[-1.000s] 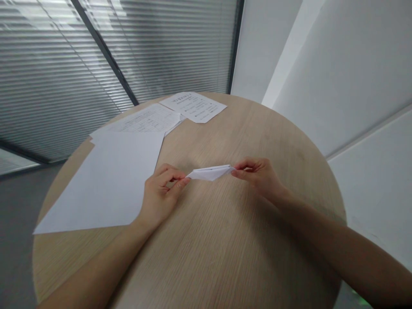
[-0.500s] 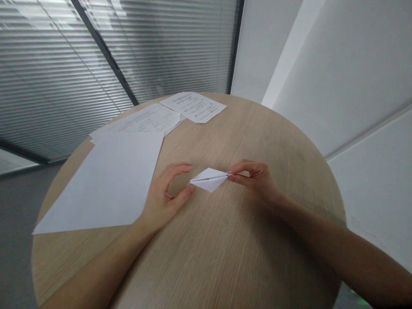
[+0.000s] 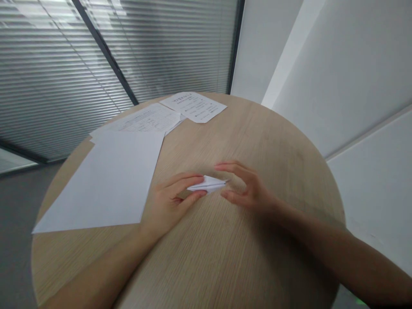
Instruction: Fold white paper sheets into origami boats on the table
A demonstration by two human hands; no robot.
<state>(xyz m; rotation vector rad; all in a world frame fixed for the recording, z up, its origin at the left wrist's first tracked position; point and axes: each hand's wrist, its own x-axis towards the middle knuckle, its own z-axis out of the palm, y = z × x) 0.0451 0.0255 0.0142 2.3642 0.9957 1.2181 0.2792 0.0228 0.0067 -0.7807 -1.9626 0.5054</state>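
A small folded white paper (image 3: 210, 183), long and pointed with a crease along its middle, is between my hands over the table. My left hand (image 3: 172, 199) pinches its left part, fingertips on the upper edge and thumb on the lower one. Around its right tip, my right hand (image 3: 249, 185) is spread, with fingers and thumb apart and gripping nothing. The left end of the folded paper is partly covered by my left fingers.
The round wooden table (image 3: 231, 257) carries a large blank white sheet (image 3: 106, 180) at the left, beside my left hand. Behind it lie printed pages (image 3: 144, 119) and another printed sheet (image 3: 195, 106). Window blinds (image 3: 180, 47) and a white wall (image 3: 360, 77) border the table.
My left hand has closed on the folded paper, which now looks narrower and sits slightly lower. My right hand has let go of the right tip and opened.
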